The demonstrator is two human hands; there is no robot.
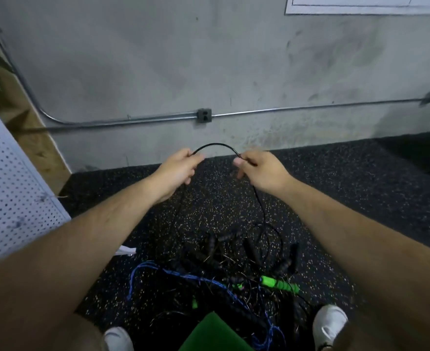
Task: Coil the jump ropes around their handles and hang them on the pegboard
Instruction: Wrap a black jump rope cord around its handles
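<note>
wall (158,59): grey, scuffed | conduit (133,120) with outlet box (204,115) | floor (335,178): black, speckled | wood panel (39,148) left

- Black rubber floor (335,188), flecked with pale specks, meets the grey wall at the back.
- A tangled heap of jump ropes (234,262) lies on it: ribbed black handles (210,245), a bright green handle (279,283), a blue rope (143,269) — and a thin black cord (262,211) rising out of the heap.
- A white scrap (126,250) lies left of the heap.
- Two white shoes (330,323) stand at the near edge, with a flat green sheet (214,333) between them.
</note>
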